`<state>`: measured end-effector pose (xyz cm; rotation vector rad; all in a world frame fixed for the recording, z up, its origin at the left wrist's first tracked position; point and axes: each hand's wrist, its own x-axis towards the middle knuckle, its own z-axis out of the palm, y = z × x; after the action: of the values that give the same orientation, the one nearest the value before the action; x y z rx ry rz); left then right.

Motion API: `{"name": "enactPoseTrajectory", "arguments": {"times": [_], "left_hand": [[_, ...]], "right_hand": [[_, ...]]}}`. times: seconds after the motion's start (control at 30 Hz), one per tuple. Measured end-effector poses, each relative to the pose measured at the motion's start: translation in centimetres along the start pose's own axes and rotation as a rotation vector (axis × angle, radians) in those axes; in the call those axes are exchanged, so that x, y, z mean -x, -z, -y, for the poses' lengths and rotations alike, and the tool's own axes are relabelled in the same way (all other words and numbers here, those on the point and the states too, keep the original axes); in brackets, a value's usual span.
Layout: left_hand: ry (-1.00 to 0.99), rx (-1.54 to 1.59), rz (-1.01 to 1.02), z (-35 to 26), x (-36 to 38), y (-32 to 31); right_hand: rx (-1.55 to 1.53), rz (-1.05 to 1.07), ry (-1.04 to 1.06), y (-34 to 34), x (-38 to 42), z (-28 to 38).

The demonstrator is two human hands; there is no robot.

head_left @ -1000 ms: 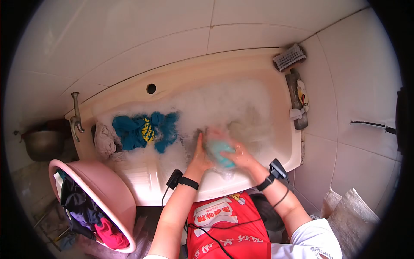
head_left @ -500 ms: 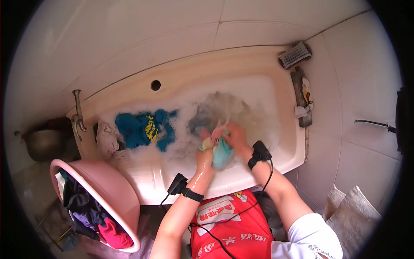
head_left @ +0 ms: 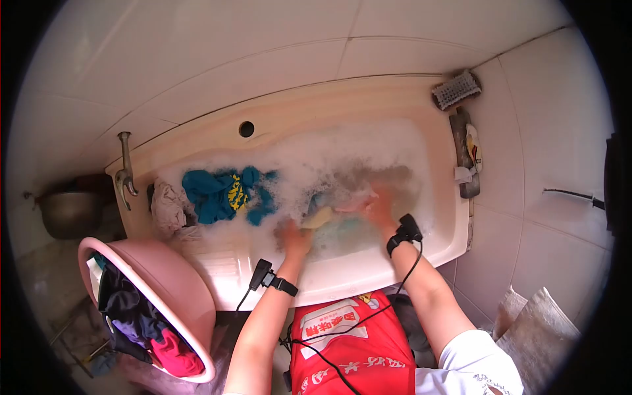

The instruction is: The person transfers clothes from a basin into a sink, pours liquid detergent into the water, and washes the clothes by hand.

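Observation:
A thin wet cloth (head_left: 355, 205) in pink, yellow and pale teal lies stretched out in the soapy water of the bathtub (head_left: 224, 276). My left hand (head_left: 293, 238) is at its yellow end, fingers blurred by motion and closed on the edge. At the pink end, my right hand (head_left: 380, 204) grips the cloth, partly under cloudy water. The teal part spreads below the surface between both hands. Left of my hands floats a dark teal garment (head_left: 214, 196) with a yellow print. A pale, greyish garment (head_left: 168, 209) is bunched at the tub's left end.
A pink basin (head_left: 178, 283) full of clothes tilts against the tub at lower left. The tap (head_left: 125, 174) rises at the left end. A scrubbing brush (head_left: 456, 90) rests on the far right corner, above a dark ledge (head_left: 469, 178) with small items.
The cloth was bunched up and lifted between my close hands; now it is spread in the water. My left hand moved left, my right hand slightly right.

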<state>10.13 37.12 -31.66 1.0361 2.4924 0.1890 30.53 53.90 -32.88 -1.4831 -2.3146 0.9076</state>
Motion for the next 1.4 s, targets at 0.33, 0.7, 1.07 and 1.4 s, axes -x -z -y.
{"name": "enactPoseTrajectory", "arguments": {"times": [0.33, 0.7, 1.07, 1.4], "left_hand": [[0.335, 1.553, 0.779, -3.7, -0.6, 3.8], [0.588, 1.267, 0.389, -9.4, 2.4, 8.0], [0.207, 0.216, 0.307, -4.8, -0.2, 3.5], [0.603, 1.464, 0.776, -7.4, -2.0, 6.8]], "right_hand": [[-1.203, 0.569, -0.193, 8.0, 4.6, 18.9], [-0.075, 0.025, 0.027, 0.5, 1.0, 7.6], [0.554, 0.156, 0.519, 0.9, 2.1, 0.8], [-1.141, 0.586, -0.312, 2.9, -0.4, 10.3]]}}
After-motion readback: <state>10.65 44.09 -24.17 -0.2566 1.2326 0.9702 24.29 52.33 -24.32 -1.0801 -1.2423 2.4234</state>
